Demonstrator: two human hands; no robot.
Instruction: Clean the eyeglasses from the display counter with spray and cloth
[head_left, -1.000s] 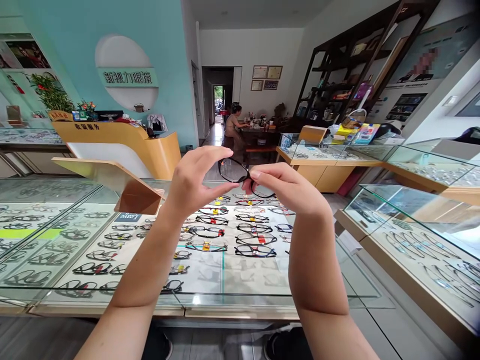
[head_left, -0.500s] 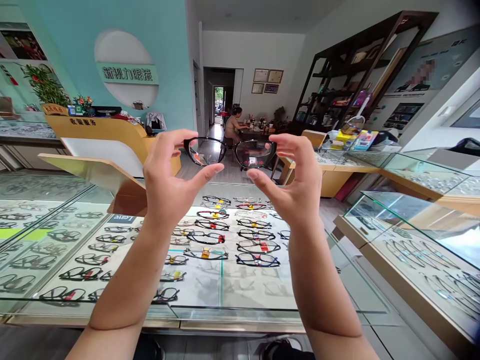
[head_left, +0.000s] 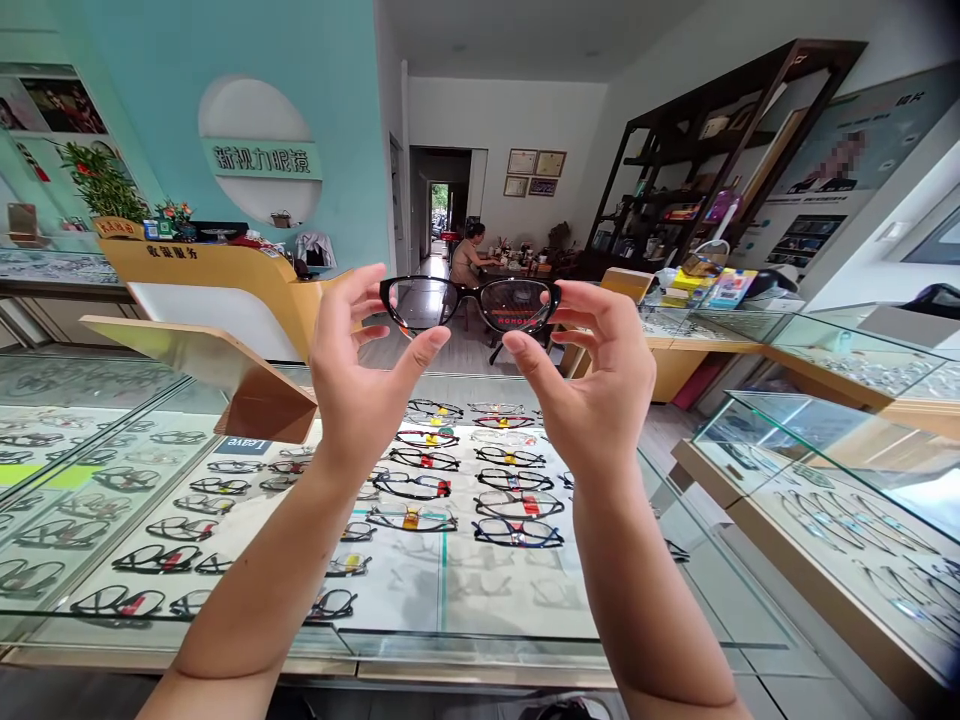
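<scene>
Though earlier folded, glasses [head_left: 470,303] now spread.

Glass display counter [head_left: 420,625] spread across the lower foreground, wooden edge along the near side. Beneath its glass top, rows of eyeglass frames [head_left: 420,487] on a pale lining, several with red or yellow tags. A teal divider line [head_left: 443,560] on the lining, running toward the counter's near edge. On the glass at the counter's far left part, a tilted wooden-backed mirror stand [head_left: 225,375]. To the counter's right, well apart, a second glass case [head_left: 840,490] with more frames.
</scene>
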